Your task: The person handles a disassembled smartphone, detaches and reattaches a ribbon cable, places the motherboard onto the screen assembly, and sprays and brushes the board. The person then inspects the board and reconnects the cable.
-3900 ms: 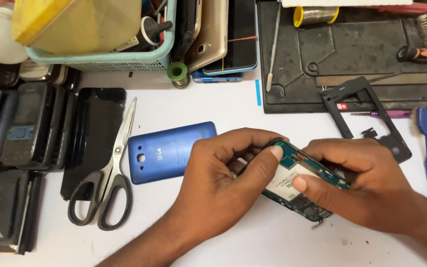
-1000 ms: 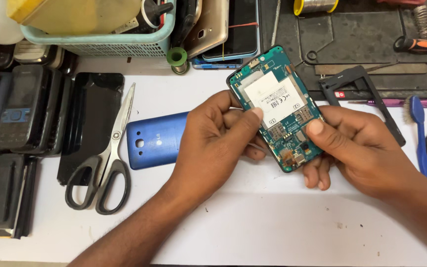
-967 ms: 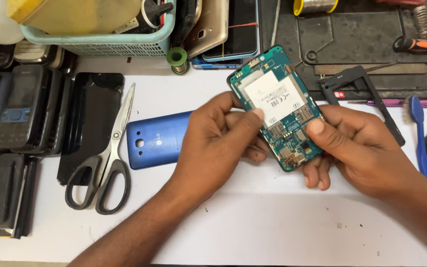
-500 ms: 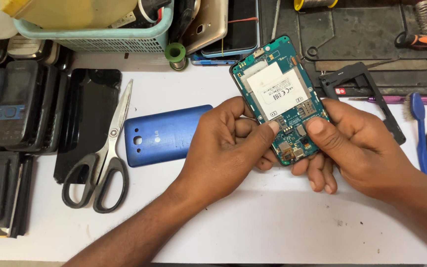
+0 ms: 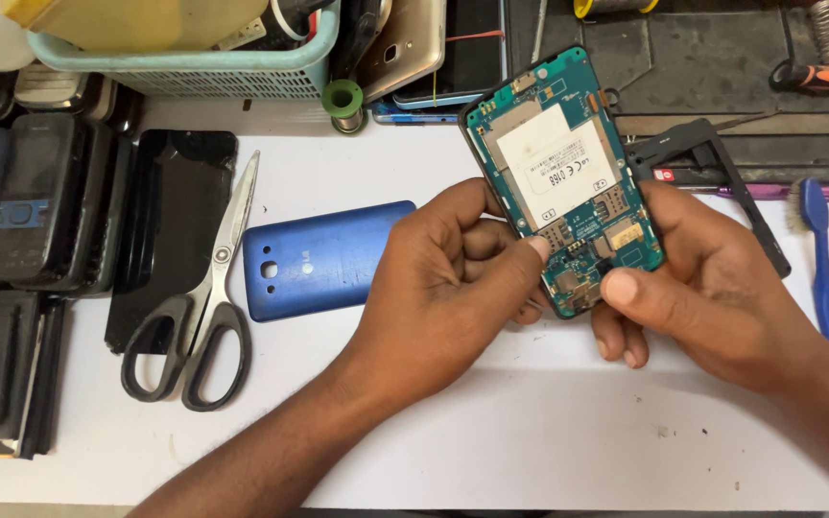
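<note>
Both my hands hold an opened phone (image 5: 568,173) tilted up toward the camera, its green circuit board and a white label showing. My left hand (image 5: 443,288) grips its lower left edge, thumb tip on the board. My right hand (image 5: 712,288) grips the lower right edge, thumb pressed on the bottom corner. A blue phone back cover (image 5: 323,259) lies flat on the white table (image 5: 530,432), just left of my left hand.
Black-handled scissors (image 5: 199,307) lie left of the cover, beside a black phone screen (image 5: 170,221). Old phones (image 5: 31,201) are stacked at far left. A teal basket (image 5: 194,58) stands behind. A black phone frame (image 5: 722,173), blue brush (image 5: 822,259) and dark work mat (image 5: 702,58) are at right.
The phone, first held low and flat over the table, has been lifted and tilted up so its board faces the camera. Both hands keep their grip.
</note>
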`<state>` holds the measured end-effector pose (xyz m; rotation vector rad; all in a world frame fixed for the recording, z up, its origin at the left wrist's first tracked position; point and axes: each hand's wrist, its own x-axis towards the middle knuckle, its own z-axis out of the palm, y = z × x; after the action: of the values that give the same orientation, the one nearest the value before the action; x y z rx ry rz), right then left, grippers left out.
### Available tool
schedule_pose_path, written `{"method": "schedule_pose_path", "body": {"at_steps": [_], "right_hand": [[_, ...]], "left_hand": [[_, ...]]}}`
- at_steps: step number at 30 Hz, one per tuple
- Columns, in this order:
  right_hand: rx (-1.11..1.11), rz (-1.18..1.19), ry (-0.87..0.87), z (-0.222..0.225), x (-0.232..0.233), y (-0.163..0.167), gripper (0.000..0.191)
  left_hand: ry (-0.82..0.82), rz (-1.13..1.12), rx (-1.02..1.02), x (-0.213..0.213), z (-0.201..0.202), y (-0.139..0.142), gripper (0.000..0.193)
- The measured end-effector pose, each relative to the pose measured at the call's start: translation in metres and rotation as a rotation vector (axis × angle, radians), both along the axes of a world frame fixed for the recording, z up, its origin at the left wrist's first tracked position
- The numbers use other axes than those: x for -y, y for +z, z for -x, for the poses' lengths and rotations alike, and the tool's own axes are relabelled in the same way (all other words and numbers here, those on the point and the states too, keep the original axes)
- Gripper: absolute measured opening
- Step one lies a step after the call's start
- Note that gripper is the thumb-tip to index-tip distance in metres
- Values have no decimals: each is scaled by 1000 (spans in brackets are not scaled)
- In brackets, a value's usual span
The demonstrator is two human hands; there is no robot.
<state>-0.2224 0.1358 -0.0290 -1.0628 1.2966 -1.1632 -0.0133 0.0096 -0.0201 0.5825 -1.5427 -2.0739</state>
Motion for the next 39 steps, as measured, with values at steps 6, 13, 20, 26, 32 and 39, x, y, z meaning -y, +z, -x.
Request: {"method": "schedule_pose_path", "body": {"at_steps": [6, 13, 20, 26, 32, 39], "right_hand": [[-14, -16, -57, 4, -3, -1, 54], [65, 35, -45, -1, 0, 2, 56], [-59, -21, -101, -5, 0, 5, 56], [-104, -38, -126, -7, -1, 5, 58], [-137, -44, -126, -7, -1, 6, 59], [-81, -17, -123, -8, -2, 8, 56]], "left_hand": [[56, 53, 32, -3, 1, -2, 38], [107, 65, -33, -5, 0, -6, 44], [87, 16, -10, -11, 3, -6, 44], [26, 36, -7, -13, -1, -5, 35], [28, 30, -1, -15, 0, -5, 32], [9, 109, -74, -18, -2, -4, 23]]}}
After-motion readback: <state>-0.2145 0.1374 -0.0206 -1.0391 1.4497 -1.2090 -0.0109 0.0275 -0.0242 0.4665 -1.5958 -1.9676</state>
